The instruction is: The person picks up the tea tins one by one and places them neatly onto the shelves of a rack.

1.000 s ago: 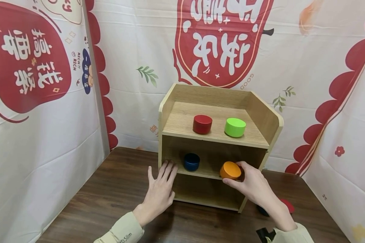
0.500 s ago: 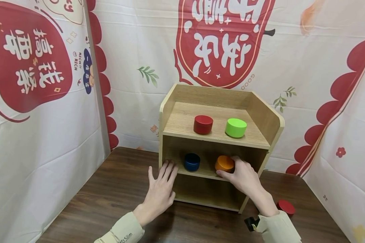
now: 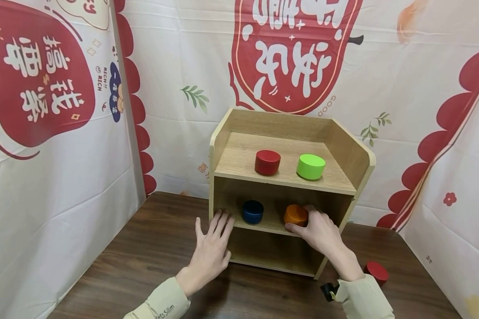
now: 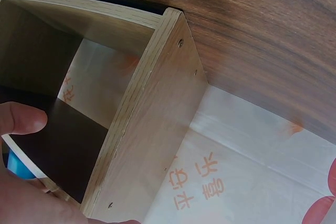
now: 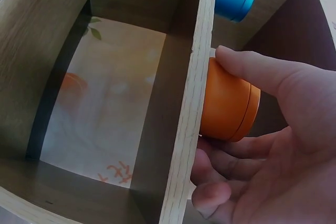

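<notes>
My right hand point(image 3: 323, 232) holds an orange round tin point(image 3: 295, 215) on the middle level of a small wooden shelf point(image 3: 277, 144). In the right wrist view, the thumb lies on one side of the orange tin and the fingers on the other, with its base against the shelf board. A blue tin point(image 3: 253, 212) stands to the left on the same level. My left hand point(image 3: 211, 250) rests its extended fingers at the shelf's left side edge, near the middle board. On the top level, a red tin point(image 3: 268, 162) stands beside a bright green tin point(image 3: 310, 167).
Another red round tin point(image 3: 376, 271) lies on the dark wooden table point(image 3: 156, 235), partly behind the right sleeve point(image 3: 365, 297). Printed white cloth point(image 3: 171, 146) hangs behind the shelf and along both sides. The shelf's lowest compartment point(image 3: 271, 252) has an open back.
My right hand has moved the tilted orange tin left and inward, and it now stands level on the middle shelf. The left hand has stayed in place.
</notes>
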Motion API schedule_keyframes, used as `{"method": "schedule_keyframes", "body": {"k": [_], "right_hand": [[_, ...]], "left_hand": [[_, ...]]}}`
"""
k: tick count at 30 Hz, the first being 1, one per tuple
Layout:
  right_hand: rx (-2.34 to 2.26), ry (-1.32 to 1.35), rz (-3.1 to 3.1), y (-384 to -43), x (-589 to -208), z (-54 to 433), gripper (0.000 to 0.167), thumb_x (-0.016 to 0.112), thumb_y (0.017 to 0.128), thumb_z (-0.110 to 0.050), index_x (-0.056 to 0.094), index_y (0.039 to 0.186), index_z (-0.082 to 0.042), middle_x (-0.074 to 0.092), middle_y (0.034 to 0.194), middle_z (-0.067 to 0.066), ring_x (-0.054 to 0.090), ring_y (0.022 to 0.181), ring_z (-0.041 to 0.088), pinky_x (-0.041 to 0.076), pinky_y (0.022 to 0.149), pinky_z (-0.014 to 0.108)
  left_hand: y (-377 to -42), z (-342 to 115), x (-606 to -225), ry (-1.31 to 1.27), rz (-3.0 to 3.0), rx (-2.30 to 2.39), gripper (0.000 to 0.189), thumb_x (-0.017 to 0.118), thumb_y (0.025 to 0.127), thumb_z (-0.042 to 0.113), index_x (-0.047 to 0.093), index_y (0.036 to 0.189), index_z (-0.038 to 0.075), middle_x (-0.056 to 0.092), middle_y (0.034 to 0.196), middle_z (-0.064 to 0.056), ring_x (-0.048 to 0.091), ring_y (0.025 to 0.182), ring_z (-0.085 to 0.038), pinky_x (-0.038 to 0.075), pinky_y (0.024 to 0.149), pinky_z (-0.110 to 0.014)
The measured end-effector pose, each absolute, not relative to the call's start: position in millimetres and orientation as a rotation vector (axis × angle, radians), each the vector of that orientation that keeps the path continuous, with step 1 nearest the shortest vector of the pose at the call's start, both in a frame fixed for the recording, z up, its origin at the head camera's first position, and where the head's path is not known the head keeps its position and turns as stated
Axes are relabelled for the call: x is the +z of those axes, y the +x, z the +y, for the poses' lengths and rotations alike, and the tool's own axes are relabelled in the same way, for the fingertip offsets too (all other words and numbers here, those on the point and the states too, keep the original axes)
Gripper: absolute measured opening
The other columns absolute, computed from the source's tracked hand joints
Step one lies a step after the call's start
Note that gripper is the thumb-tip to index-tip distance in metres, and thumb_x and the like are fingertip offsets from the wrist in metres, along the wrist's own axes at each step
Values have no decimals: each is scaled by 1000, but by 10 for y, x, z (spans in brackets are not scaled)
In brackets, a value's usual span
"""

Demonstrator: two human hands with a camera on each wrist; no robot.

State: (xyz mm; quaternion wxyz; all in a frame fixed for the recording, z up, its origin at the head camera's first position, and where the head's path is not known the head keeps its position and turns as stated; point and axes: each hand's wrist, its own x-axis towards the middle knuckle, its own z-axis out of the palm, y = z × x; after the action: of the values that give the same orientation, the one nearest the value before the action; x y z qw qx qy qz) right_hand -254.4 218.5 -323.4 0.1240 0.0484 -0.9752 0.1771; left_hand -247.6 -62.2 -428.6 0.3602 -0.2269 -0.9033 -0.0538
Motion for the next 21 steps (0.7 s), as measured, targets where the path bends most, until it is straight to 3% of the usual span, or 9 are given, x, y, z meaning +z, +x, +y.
{"method": "schedule_keyframes", "body": {"k": [15, 21], "right_hand": [[502, 157, -2845, -2538, -3238, 2198, 68, 73, 79, -48, 55, 120, 4, 65, 97, 18, 60, 77, 25, 52, 64, 41], [431, 163, -2768, -2389, -3227, 2200, 73, 74, 78, -49, 53, 127, 1, 64, 108, 22, 63, 92, 35, 52, 70, 50]], "left_hand": [[-2479, -609, -4285, -580, -2328, -127, 90, 79, 68, 22, 38, 148, 12, 38, 152, -10, 33, 143, -29, 25, 99, -77], [-2475, -608, -4296, -584, -2326, -144, 88, 78, 69, 21, 39, 147, 12, 38, 152, -11, 34, 142, -30, 25, 98, -77]]}}
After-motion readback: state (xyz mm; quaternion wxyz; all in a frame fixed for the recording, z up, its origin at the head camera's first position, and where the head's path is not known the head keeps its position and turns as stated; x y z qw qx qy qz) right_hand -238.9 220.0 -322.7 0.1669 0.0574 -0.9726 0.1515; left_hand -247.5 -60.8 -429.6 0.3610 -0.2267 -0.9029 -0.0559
